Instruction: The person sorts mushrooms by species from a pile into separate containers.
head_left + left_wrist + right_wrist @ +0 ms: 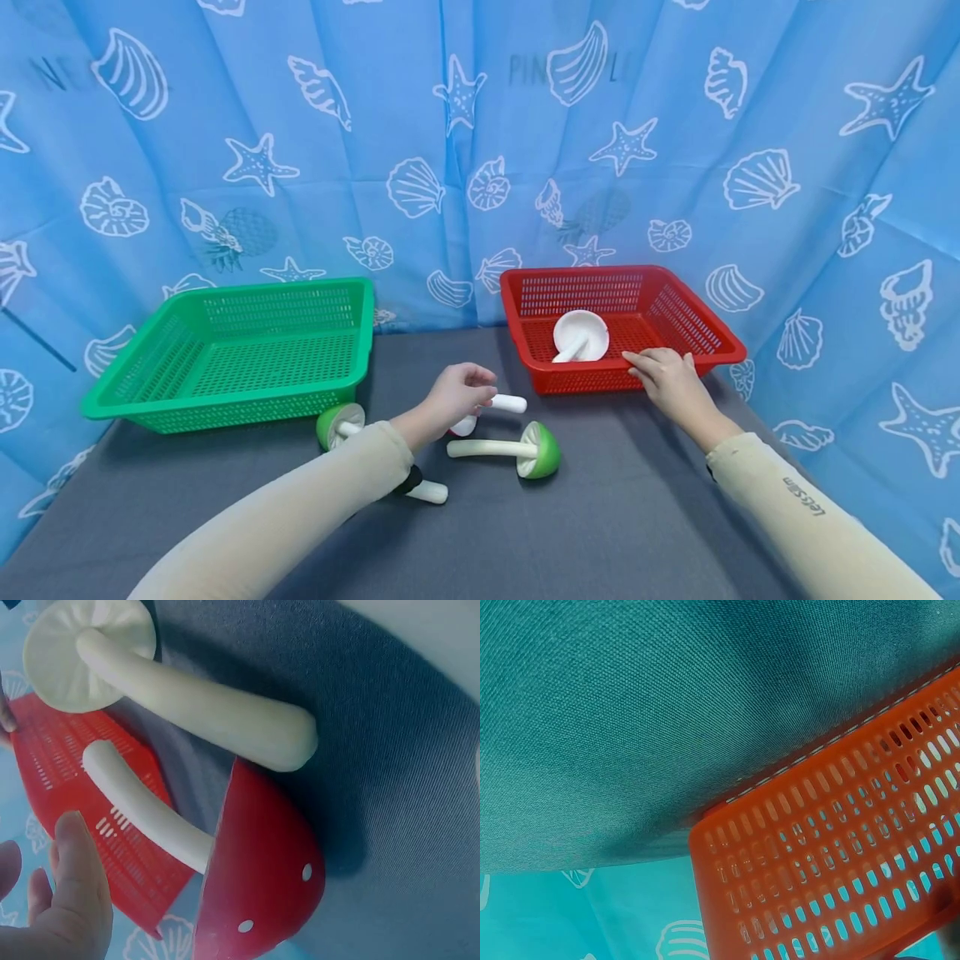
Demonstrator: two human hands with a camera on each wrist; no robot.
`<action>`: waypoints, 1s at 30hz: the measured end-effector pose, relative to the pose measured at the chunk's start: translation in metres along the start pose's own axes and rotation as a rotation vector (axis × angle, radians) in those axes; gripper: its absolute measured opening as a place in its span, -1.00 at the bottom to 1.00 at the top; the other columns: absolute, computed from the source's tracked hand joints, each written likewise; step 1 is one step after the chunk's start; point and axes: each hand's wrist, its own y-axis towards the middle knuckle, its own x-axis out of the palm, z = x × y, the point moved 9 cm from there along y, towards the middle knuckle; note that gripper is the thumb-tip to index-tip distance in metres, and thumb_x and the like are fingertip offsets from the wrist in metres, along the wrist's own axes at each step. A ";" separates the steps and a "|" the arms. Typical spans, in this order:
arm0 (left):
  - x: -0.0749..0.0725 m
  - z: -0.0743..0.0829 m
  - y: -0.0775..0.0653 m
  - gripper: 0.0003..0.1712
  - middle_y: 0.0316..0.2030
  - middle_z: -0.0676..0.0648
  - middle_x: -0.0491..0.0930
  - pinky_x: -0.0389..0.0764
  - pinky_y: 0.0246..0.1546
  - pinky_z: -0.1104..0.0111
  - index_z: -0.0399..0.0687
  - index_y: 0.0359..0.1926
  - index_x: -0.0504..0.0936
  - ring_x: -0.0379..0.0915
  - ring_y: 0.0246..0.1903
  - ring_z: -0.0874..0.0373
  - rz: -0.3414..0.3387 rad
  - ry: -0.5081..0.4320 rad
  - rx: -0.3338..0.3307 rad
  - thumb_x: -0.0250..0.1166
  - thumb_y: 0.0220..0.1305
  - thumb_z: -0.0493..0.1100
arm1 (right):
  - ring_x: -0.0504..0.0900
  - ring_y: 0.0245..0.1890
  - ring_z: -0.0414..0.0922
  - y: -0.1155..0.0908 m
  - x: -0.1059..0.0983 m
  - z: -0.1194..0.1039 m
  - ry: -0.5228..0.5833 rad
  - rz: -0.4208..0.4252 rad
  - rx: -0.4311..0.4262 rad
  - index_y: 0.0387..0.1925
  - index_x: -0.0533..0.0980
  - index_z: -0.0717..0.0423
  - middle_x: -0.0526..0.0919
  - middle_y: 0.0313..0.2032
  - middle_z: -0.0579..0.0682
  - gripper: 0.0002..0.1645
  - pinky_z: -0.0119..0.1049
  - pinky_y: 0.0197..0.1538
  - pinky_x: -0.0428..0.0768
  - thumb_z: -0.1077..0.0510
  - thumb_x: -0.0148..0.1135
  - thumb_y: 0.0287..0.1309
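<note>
In the head view my left hand (459, 398) hovers over the mat with its fingers loosely bent and nothing held. Nearest to it lies a toy mushroom with a red, white-spotted cap (262, 870) and white stem (510, 403), partly hidden by the hand. Just to the right is a green-capped toy mushroom (546, 452) on its side. My right hand (671, 383) rests on the front rim of the red basket (585, 383), fingers laid over the edge. Inside that basket another mushroom (592, 329) shows its white underside and stem.
A green basket (255, 408) stands at the back left. Before it lies another green-capped mushroom (327, 428), partly covered by the left forearm; a white stem end (431, 492) shows below that sleeve. A blue curtain (450, 167) with shell prints hangs behind the grey mat (600, 533).
</note>
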 end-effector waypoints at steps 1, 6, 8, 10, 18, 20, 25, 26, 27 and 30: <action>0.000 -0.002 0.000 -0.74 -0.18 -0.19 0.63 0.66 -0.19 0.21 -0.35 0.01 0.57 0.64 -0.20 -0.05 -0.002 -0.008 -0.005 0.22 0.35 -0.32 | 0.49 0.00 0.29 0.000 0.000 0.000 0.001 -0.001 0.001 0.10 0.55 0.31 0.63 -0.13 0.31 -0.50 0.57 0.09 0.10 0.33 0.38 0.07; 0.005 -0.011 -0.002 -0.71 -0.13 -0.27 0.63 0.66 -0.15 0.17 -0.39 0.04 0.56 0.63 -0.15 -0.13 -0.040 -0.072 -0.065 0.17 0.40 -0.27 | 0.51 -0.03 0.28 -0.001 -0.003 -0.001 -0.003 0.027 -0.030 0.08 0.57 0.32 0.63 -0.16 0.30 -0.52 0.58 0.07 0.12 0.33 0.38 0.06; 0.008 -0.015 -0.003 -0.69 -0.11 -0.32 0.63 0.66 -0.17 0.20 -0.43 0.05 0.55 0.65 -0.19 -0.10 -0.058 -0.112 -0.100 0.14 0.42 -0.26 | 0.51 -0.04 0.28 -0.001 -0.004 -0.001 -0.007 0.040 -0.043 0.06 0.58 0.32 0.63 -0.17 0.30 -0.53 0.58 0.06 0.12 0.34 0.39 0.05; 0.011 -0.021 -0.005 -0.63 -0.06 -0.35 0.61 0.67 -0.18 0.25 -0.47 0.10 0.49 0.65 -0.21 -0.05 -0.079 -0.176 -0.161 0.11 0.45 -0.23 | 0.52 -0.05 0.28 -0.001 -0.005 -0.001 -0.009 0.047 -0.049 0.05 0.58 0.32 0.64 -0.18 0.30 -0.53 0.59 0.06 0.12 0.34 0.38 0.05; 0.024 -0.041 -0.011 -0.44 0.19 -0.51 0.37 0.49 0.12 0.13 -0.53 0.33 0.19 0.46 0.13 -0.26 -0.074 -0.546 -0.336 -0.03 0.54 -0.15 | 0.50 -0.01 0.30 0.000 -0.006 -0.001 -0.006 0.026 -0.031 0.07 0.58 0.31 0.63 -0.15 0.31 -0.54 0.58 0.08 0.11 0.33 0.37 0.08; 0.027 -0.045 -0.009 -0.42 0.23 -0.54 0.30 0.42 0.18 0.09 -0.58 0.34 0.12 0.36 0.20 -0.31 -0.058 -0.651 -0.354 -0.07 0.55 -0.16 | 0.50 -0.01 0.30 0.001 -0.006 0.000 -0.006 0.022 -0.030 0.07 0.57 0.31 0.63 -0.15 0.31 -0.54 0.58 0.08 0.11 0.32 0.37 0.08; 0.038 -0.052 -0.004 -0.28 0.33 -0.59 0.07 0.25 0.29 0.06 -0.66 0.37 -0.15 0.14 0.31 -0.38 -0.045 -0.892 -0.432 -0.10 0.56 -0.13 | 0.49 -0.01 0.30 0.001 -0.007 0.000 -0.013 0.024 -0.025 0.08 0.57 0.31 0.62 -0.15 0.32 -0.51 0.57 0.07 0.12 0.33 0.39 0.06; 0.041 -0.053 -0.003 -0.25 0.34 -0.60 0.03 0.23 0.31 0.06 -0.66 0.38 -0.21 0.10 0.32 -0.39 -0.041 -0.925 -0.449 -0.10 0.56 -0.13 | 0.50 -0.02 0.30 0.001 -0.008 0.000 -0.015 0.028 -0.028 0.08 0.57 0.31 0.63 -0.15 0.32 -0.51 0.57 0.07 0.13 0.34 0.39 0.05; 0.043 -0.055 -0.002 -0.23 0.35 -0.61 -0.01 0.20 0.32 0.06 -0.64 0.39 -0.26 0.07 0.33 -0.39 -0.036 -0.953 -0.465 -0.11 0.56 -0.12 | 0.50 -0.02 0.29 0.001 -0.008 -0.001 -0.018 0.030 -0.030 0.08 0.57 0.31 0.63 -0.16 0.32 -0.51 0.57 0.07 0.13 0.34 0.39 0.05; 0.048 -0.068 0.009 -0.26 0.34 -0.62 -0.02 0.20 0.32 0.05 -0.56 0.42 -0.24 0.07 0.33 -0.41 0.003 -1.003 -0.487 -0.11 0.56 -0.14 | 0.50 -0.03 0.29 0.001 -0.006 -0.001 -0.017 0.028 -0.031 0.08 0.57 0.31 0.62 -0.16 0.31 -0.51 0.57 0.07 0.14 0.34 0.39 0.05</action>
